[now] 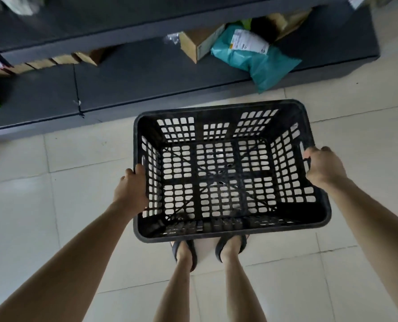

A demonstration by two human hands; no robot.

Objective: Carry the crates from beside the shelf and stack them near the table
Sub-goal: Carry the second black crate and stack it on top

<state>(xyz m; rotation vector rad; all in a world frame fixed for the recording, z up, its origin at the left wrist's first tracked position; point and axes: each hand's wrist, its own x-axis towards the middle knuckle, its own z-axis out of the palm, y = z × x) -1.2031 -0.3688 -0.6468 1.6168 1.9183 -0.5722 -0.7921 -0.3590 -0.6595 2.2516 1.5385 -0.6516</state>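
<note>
I have the empty black crate (228,173) off the floor, in front of the shelf (147,73). My left hand (133,189) is clamped on its left rim, my right hand (323,166) on the right.

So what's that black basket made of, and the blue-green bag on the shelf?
The crate looks like hard moulded plastic, matte black: its walls and floor are a grid of holes. The teal bag seems to be thin, slightly shiny plastic film, since it crinkles and sags over the shelf edge.

The black lattice plastic crate (230,173) looks matt and slightly dusty. The pale floor tiles (54,205) have a faint sheen; the far teal plastic mailer bag (258,61) seems glossy, though blurred.
</note>
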